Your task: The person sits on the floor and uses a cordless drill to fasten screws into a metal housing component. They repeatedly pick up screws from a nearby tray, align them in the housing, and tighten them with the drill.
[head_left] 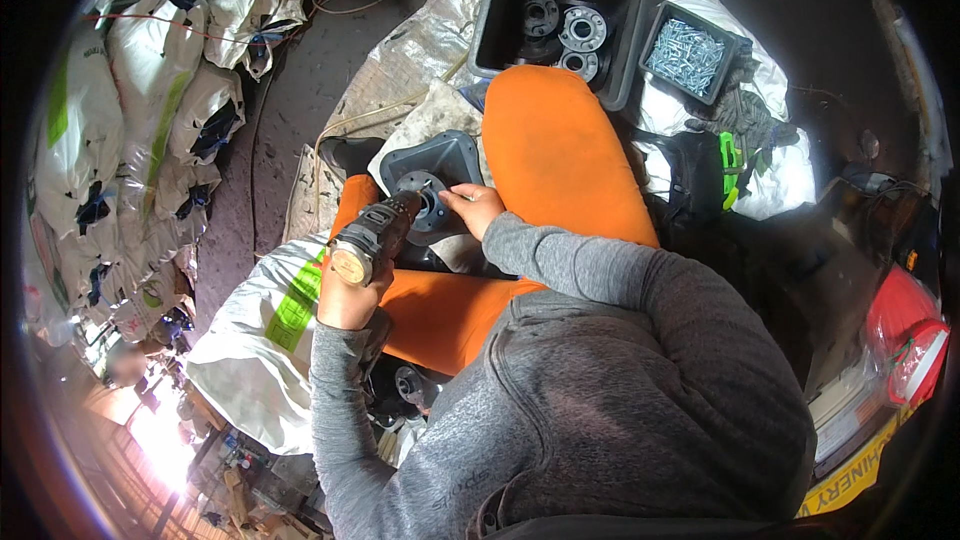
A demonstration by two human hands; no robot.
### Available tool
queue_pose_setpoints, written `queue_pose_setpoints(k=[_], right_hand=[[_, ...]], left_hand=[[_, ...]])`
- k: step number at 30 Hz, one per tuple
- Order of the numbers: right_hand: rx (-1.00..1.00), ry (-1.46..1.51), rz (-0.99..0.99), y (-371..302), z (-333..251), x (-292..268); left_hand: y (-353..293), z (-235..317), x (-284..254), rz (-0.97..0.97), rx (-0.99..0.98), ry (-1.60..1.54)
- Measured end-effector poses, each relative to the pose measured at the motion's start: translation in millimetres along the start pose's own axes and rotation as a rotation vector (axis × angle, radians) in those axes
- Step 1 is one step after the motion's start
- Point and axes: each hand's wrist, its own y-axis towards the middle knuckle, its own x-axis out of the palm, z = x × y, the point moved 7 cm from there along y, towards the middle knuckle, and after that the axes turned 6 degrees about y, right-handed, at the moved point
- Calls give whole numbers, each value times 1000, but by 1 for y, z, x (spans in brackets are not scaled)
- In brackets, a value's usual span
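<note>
My left hand [352, 300] is wrapped round the grip of a cordless drill [372, 236]. The drill's chuck end points at a round, dark metal flange [432, 220] with holes in its face. Whether the bit touches the flange, I cannot tell. At the flange's right edge my right hand [476, 210] has its thumb and finger pinched together; anything between them is too small to make out. Behind the flange is a black square part [440, 152] with a raised rim, between my orange-clad legs.
Several similar flanges [582, 30] lie in a large black bin [637, 35] ahead. A smaller grey bin of silver screws [686, 54] stands to its right, near a dark glove [745, 118]. White sacks [150, 90] pile up at the left; a cable [262, 130] crosses the floor.
</note>
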Motion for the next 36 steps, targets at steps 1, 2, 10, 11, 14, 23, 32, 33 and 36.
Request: queue_pose_setpoints(k=[1,2,10,11,14,23,32,33,36], right_hand=[[-27,-8,2,2,-1,2],[11,-33,4,3,4,2],[-16,98,-114,2,-2,9],[-12,77,-118,1,-4,8],[-115,4,-108,-3,-16,5],[-123,-214,-131,5,-12,6],[-155,-243,-103,26,4,2],[-143,-269,-92,27,3,1],[120,158,-169,14,5,0]], left_hand=[[2,6,-3,11,61,-21],[4,2,-1,-26,-22,-9],[19,23,-2,-96,63,139],[20,21,1,-127,49,132],[21,17,3,-117,79,105],[26,5,5,-96,-36,73],[-82,44,13,117,418,113],[-98,25,32,11,166,44],[-148,-13,98,-209,-179,-115]])
